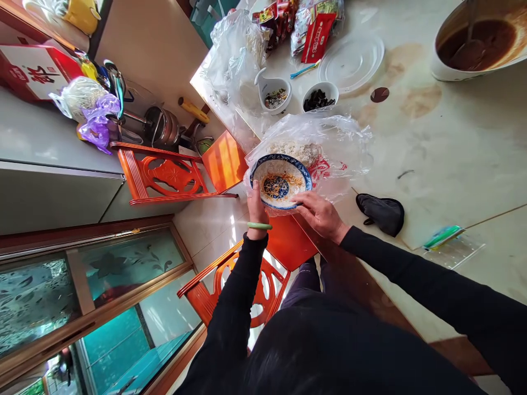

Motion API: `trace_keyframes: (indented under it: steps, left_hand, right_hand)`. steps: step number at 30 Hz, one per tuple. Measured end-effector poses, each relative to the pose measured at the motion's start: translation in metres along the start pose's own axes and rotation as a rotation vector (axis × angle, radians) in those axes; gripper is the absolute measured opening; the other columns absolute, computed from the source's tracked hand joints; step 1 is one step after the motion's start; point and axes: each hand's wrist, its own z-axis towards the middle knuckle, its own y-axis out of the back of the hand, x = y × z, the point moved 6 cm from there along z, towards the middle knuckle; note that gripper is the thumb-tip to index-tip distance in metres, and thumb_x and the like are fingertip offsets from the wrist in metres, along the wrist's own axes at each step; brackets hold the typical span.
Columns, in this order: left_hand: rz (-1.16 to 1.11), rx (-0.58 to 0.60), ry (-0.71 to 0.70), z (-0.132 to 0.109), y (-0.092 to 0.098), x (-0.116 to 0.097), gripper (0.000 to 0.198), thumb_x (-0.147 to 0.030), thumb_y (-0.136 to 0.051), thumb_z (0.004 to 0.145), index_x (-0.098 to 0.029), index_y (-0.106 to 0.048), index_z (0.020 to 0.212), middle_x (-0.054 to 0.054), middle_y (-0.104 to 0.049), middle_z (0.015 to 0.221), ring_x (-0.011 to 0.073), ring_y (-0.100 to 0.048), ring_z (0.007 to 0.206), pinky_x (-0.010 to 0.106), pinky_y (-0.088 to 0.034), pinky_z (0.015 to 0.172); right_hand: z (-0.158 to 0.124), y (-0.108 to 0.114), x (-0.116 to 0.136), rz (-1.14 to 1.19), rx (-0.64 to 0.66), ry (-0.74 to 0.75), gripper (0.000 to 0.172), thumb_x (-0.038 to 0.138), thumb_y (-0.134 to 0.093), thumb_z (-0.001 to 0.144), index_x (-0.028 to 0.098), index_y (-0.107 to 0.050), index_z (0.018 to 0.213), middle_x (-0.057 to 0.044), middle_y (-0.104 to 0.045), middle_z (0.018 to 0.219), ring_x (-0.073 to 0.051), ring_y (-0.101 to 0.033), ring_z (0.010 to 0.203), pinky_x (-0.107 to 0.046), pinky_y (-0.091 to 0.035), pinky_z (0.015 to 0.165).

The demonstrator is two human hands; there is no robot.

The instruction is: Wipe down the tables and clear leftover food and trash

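Note:
A blue-rimmed white bowl (281, 183) with a blue and orange pattern inside sits tilted at the table's edge, against a clear plastic bag (329, 144) of white flaky food. My left hand (256, 211), with a green bangle on its wrist, grips the bowl's near rim, thumb on the edge. My right hand (319, 213) holds the bowl's right side, fingers curled over the rim and the bag's edge.
On the marble table (432, 142) lie a black cloth pouch (382, 214), two small white bowls of dark food (319, 97), a clear lid (352, 60), snack packets (317, 33), a big bowl of brown sauce (477, 44). Orange-red chairs (164, 173) stand left.

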Motion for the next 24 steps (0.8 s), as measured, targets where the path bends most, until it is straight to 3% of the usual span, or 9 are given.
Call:
trace_keyframes:
  steps: [3,6,9,14,19,24]
  left_hand:
    - [0.013,0.027,-0.147,0.011,-0.005,-0.002,0.065,-0.063,-0.062,0.101,-0.033,-0.053,0.158,0.003,-0.058,0.164,0.0243,-0.052,0.155,0.04,-0.046,0.128]
    - [0.07,-0.005,-0.255,0.021,-0.006,-0.007,0.068,-0.067,-0.061,0.101,-0.032,-0.054,0.159,0.003,-0.051,0.17,0.0237,-0.044,0.161,0.039,-0.039,0.133]
    - [0.158,-0.01,-0.32,0.03,-0.006,-0.012,0.068,-0.069,-0.06,0.1,-0.03,-0.057,0.156,0.004,-0.051,0.17,0.0222,-0.041,0.162,0.038,-0.032,0.136]
    - [0.191,0.006,-0.339,0.036,-0.003,-0.012,0.063,-0.065,-0.061,0.101,-0.03,-0.06,0.153,0.003,-0.053,0.168,0.0194,-0.043,0.161,0.035,-0.03,0.136]
    - [0.17,0.035,-0.325,0.037,-0.005,-0.009,0.058,-0.058,-0.062,0.102,-0.026,-0.061,0.151,0.006,-0.057,0.165,0.0213,-0.049,0.157,0.039,-0.034,0.135]
    - [0.158,-0.005,-0.279,0.046,-0.003,-0.008,0.051,-0.048,-0.062,0.103,-0.025,-0.062,0.149,0.006,-0.059,0.162,0.0201,-0.052,0.154,0.037,-0.037,0.133]
  right_hand:
    - [0.029,0.021,-0.006,-0.051,-0.107,-0.085,0.017,0.032,-0.061,0.102,0.027,-0.076,0.105,-0.009,-0.076,0.113,-0.028,-0.07,0.107,-0.045,-0.057,0.099]
    - [0.057,0.036,-0.013,-0.094,-0.137,-0.175,0.012,0.031,-0.07,0.095,0.026,-0.075,0.085,-0.008,-0.075,0.095,-0.028,-0.068,0.096,-0.044,-0.055,0.094]
    - [0.078,0.036,-0.018,-0.024,-0.102,-0.244,0.015,0.033,-0.074,0.091,0.025,-0.073,0.079,-0.006,-0.074,0.088,-0.025,-0.066,0.09,-0.041,-0.054,0.091]
    - [0.098,0.025,-0.015,0.14,-0.07,-0.27,0.01,0.034,-0.075,0.089,0.023,-0.076,0.089,-0.007,-0.076,0.1,-0.025,-0.068,0.095,-0.041,-0.055,0.092]
    - [0.081,0.025,0.0,0.073,-0.111,-0.255,0.021,0.034,-0.075,0.09,0.024,-0.064,0.075,-0.005,-0.069,0.084,-0.022,-0.061,0.081,-0.038,-0.053,0.083]
    - [0.017,0.033,0.025,0.013,-0.168,-0.244,0.022,0.036,-0.071,0.094,0.027,-0.056,0.08,-0.005,-0.067,0.091,-0.023,-0.061,0.085,-0.038,-0.054,0.08]
